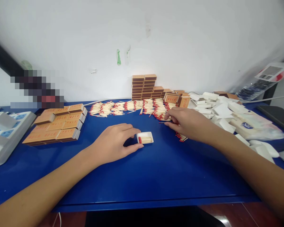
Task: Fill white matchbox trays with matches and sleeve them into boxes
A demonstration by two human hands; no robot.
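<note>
My left hand (117,142) rests on the blue table (144,176) and pinches the left end of a small white matchbox tray (145,137) with several red-tipped matches in it. My right hand (186,121) reaches to the right end of a long row of loose matches (130,107) and pinches a few of them between thumb and fingers. More matches (181,136) lie under that hand.
Flat orange matchbox sleeves (58,124) lie stacked at the left. A taller stack of orange boxes (144,86) stands against the white wall. White inner trays (217,108) are heaped at the right beside a plastic bag (255,126). A grey power strip (4,132) sits far left.
</note>
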